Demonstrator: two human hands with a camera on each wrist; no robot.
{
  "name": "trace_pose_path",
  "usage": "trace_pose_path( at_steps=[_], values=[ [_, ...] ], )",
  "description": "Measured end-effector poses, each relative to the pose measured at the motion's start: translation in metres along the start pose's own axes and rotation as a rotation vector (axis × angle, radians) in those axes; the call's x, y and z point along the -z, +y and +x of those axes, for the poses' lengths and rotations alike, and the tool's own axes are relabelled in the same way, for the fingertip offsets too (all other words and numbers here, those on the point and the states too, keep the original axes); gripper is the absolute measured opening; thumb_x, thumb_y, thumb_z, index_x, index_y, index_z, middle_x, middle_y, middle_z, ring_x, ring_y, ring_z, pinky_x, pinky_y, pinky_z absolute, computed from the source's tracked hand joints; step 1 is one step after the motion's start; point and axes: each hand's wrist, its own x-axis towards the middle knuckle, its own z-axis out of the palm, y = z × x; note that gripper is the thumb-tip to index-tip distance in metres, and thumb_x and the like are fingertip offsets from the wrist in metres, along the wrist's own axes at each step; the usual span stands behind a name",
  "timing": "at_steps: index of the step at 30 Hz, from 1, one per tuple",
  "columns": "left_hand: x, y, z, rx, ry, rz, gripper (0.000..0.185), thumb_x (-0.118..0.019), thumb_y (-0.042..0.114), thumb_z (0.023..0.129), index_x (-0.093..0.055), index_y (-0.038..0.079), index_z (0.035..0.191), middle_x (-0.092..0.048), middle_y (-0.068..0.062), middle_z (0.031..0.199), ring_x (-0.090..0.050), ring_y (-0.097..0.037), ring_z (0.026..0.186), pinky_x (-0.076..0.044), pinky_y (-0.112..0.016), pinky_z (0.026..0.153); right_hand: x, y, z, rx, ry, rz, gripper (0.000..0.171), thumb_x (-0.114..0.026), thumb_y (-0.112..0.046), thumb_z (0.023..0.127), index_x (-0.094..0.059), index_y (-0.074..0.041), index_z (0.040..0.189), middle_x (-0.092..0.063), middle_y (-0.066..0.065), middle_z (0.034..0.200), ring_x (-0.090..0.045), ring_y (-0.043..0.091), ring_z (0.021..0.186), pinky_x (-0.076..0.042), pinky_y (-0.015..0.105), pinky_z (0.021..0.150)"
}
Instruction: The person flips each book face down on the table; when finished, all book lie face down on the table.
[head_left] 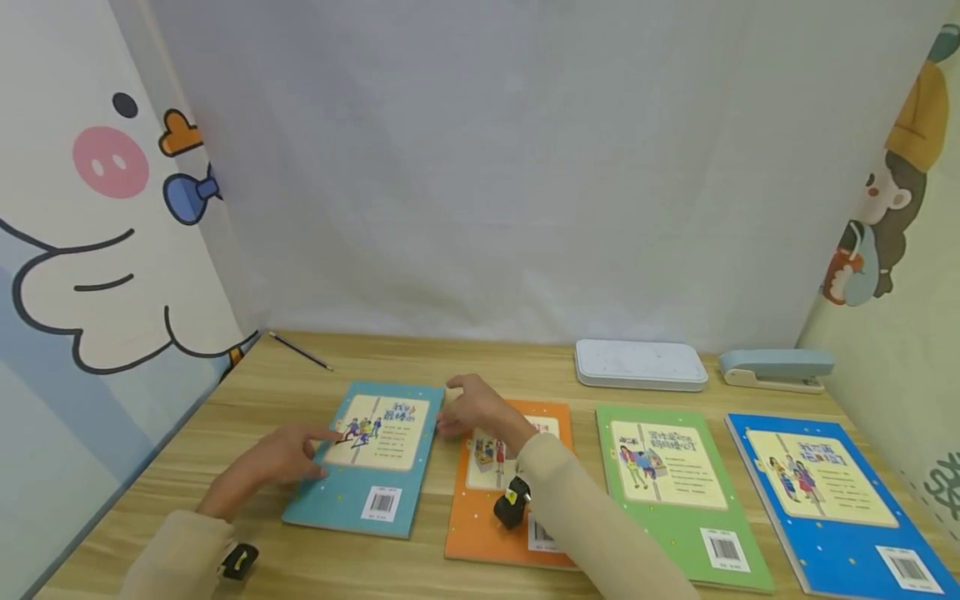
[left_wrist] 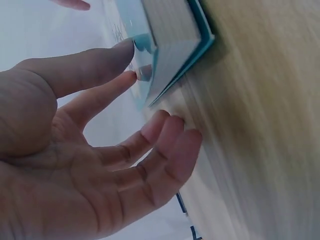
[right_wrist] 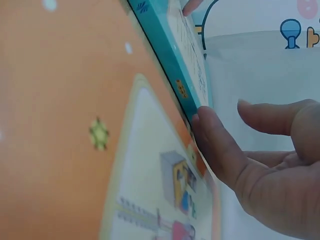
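Observation:
A teal book (head_left: 348,496) lies flat on the wooden table, its back cover with a barcode facing up. At its left side, my left hand (head_left: 273,462) has the thumb and index finger (left_wrist: 107,92) at the cover, while the other fingers bend loosely by the page edges. Along the book's right side, the fingertips of my right hand (head_left: 483,412) touch the spine (right_wrist: 170,55), with the thumb raised apart. Beneath the right forearm, partly covered by it, lies an orange book (head_left: 476,529). Neither hand is curled round anything.
Farther right lie a green book (head_left: 652,521) and a blue book (head_left: 832,533), roughly in a row. Toward the back are a pencil (head_left: 300,350), a pale flat case (head_left: 641,364) and a light blue stapler (head_left: 776,367). A grey-white curtain (head_left: 510,183) hangs behind the table.

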Motion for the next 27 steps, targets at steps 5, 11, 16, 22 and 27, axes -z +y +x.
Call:
trace_pose_path(
  at_steps=[5,11,16,22,27],
  values=[
    [0.001,0.004,0.004,-0.018,0.024,0.086,0.047,-0.073,0.010,0.086,-0.063,0.000,0.131,-0.056,-0.034,0.131,-0.058,-0.032,0.100,-0.051,-0.041,0.077,0.010,-0.001,-0.003,0.048,-0.023,-0.025,0.068,-0.062,0.000,0.096,-0.027,0.006,0.154,-0.066,0.030,0.120,-0.071,0.039,0.102,-0.061,0.041,0.084],
    [0.001,0.010,0.008,-0.011,0.063,0.196,0.042,-0.063,0.023,0.097,-0.062,-0.003,0.130,-0.058,-0.029,0.134,-0.059,-0.035,0.104,-0.051,-0.047,0.081,0.024,-0.004,-0.013,0.134,0.045,-0.167,0.060,-0.060,-0.017,0.100,-0.036,-0.004,0.153,-0.064,0.026,0.130,-0.066,0.039,0.112,-0.059,0.043,0.088],
    [-0.002,0.021,0.013,-0.028,0.163,0.250,0.053,-0.053,0.030,0.103,-0.050,-0.008,0.140,-0.044,-0.037,0.144,-0.044,-0.054,0.132,-0.043,-0.066,0.101,0.040,-0.002,-0.026,0.200,0.155,-0.341,0.056,-0.057,-0.028,0.102,-0.040,-0.010,0.153,-0.063,0.020,0.133,-0.064,0.035,0.118,-0.055,0.048,0.095],
    [-0.007,0.032,0.021,-0.145,0.398,0.299,0.056,-0.051,0.031,0.103,-0.043,-0.004,0.147,-0.021,-0.039,0.157,-0.016,-0.057,0.146,-0.016,-0.079,0.110,0.061,-0.002,-0.043,0.261,0.259,-0.527,0.058,-0.053,-0.033,0.104,-0.037,-0.010,0.154,-0.053,0.022,0.146,-0.051,0.040,0.135,-0.043,0.056,0.109],
    [-0.010,0.040,0.026,-0.187,0.503,0.312,0.063,-0.052,0.036,0.102,-0.037,0.001,0.152,-0.011,-0.034,0.162,-0.006,-0.054,0.150,-0.004,-0.080,0.111,0.080,0.001,-0.057,0.258,0.319,-0.623,0.063,-0.050,-0.037,0.105,-0.029,-0.011,0.158,-0.035,0.017,0.160,-0.035,0.041,0.146,-0.030,0.058,0.118]
  ],
)
